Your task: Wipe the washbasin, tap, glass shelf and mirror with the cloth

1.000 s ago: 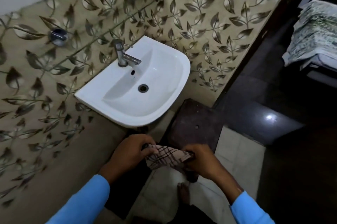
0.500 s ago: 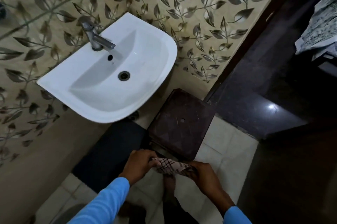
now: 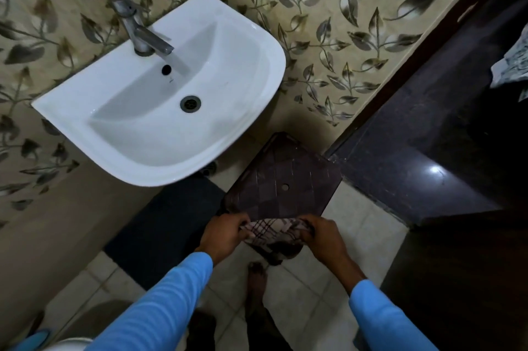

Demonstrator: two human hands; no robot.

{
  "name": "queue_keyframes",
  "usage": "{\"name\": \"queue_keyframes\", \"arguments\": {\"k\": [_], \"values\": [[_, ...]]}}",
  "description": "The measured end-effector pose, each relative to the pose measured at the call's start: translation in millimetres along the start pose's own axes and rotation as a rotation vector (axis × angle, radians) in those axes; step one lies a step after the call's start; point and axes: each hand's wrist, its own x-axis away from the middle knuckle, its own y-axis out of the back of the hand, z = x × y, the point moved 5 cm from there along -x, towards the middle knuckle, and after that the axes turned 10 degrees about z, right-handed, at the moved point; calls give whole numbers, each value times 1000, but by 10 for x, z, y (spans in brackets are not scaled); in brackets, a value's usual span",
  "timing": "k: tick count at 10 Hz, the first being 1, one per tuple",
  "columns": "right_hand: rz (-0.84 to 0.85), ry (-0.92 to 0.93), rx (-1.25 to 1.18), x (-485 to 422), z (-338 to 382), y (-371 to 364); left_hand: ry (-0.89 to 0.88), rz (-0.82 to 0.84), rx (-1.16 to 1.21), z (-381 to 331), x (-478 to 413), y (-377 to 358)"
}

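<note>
A white washbasin (image 3: 94, 110) hangs on the leaf-patterned wall, with a dark drain in its bowl and a grey metal tap (image 3: 140, 29) at its back edge. Below and in front of it, I hold a checked cloth (image 3: 270, 232) stretched between both hands. My left hand (image 3: 221, 235) grips its left end and my right hand (image 3: 323, 238) grips its right end. Part of the cloth droops down dark beneath my right hand. The glass shelf and mirror are out of view.
A dark brown plastic stool (image 3: 283, 179) stands on the tiled floor just beyond my hands, to the right of the basin. A dark mat (image 3: 160, 222) lies under the basin. A dark polished threshold (image 3: 428, 156) and doorway run along the right. My bare foot (image 3: 257, 279) is below.
The view has tilted further down, so the basin now sits larger and lower in view. Both hands still hold the cloth and have pulled slightly further apart.
</note>
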Motion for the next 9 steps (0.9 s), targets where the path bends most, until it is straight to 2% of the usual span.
{"name": "queue_keyframes", "arguments": {"k": [1,4,7,9], "values": [[11,32,-4,-182,97,99,-26,10,-121,-53,-127,3],[226,-85,10,-590,-215,20,8,147,80,272,-653,-333],[118,-141,92,-1323,-415,-189,157,6,116,518,-1320,-267],[11,-212,197,-1360,-445,-211,106,-108,-88,335,-1243,-147]]}}
